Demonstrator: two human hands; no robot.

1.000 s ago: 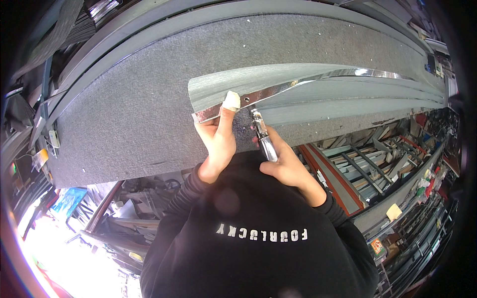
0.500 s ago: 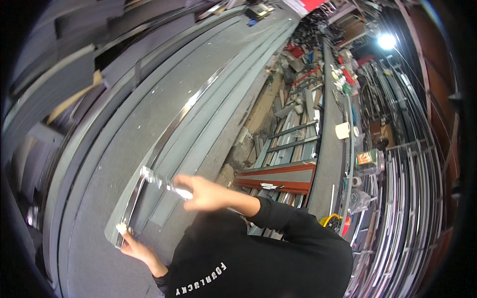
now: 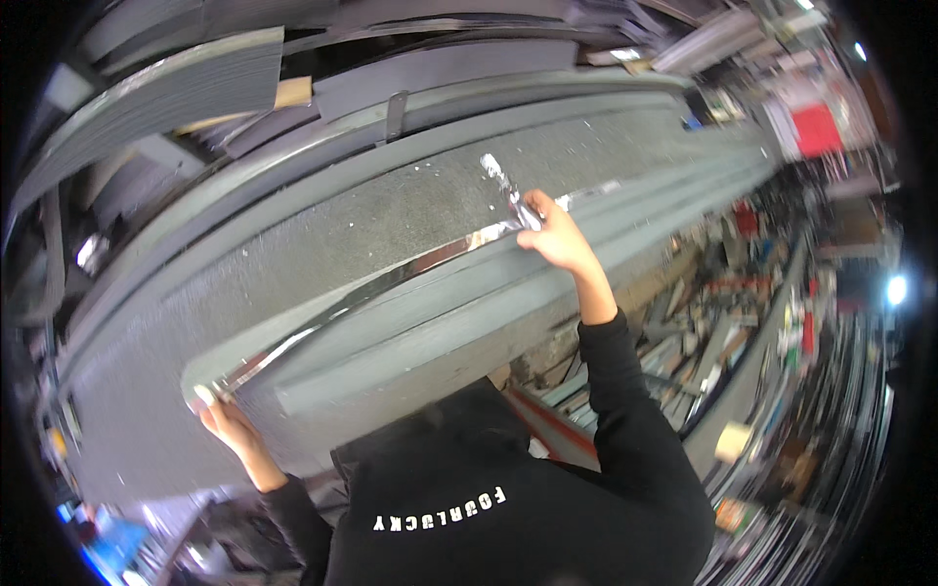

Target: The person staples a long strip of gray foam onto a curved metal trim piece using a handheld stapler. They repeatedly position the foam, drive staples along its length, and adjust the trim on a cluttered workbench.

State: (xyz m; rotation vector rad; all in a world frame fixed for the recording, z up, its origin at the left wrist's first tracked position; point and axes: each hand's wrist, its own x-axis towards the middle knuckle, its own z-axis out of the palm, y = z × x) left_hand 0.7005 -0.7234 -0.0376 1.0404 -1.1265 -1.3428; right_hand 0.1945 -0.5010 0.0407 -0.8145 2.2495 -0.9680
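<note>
A long, narrow, mirror-like strip runs along grey-green flat panels on the bench. My left hand is closed at the strip's near left end, where a small white piece shows at the fingertips. Farther along, my right hand pinches a crumpled silvery film. One loose end of it sticks up past my fingers over the dark bench top. Whether the film still joins the strip under my right hand is hidden. Both arms are stretched apart.
The dark grey bench top is flecked with white bits. Stacked boards and a raised ledge line its far side. Offcuts lie in a lower bay on the right, with racks of long profiles beyond.
My right hand has moved away along the strip, from near my body to far out, with the silvery film in it. My left hand stays at the strip's end. The view has turned.
</note>
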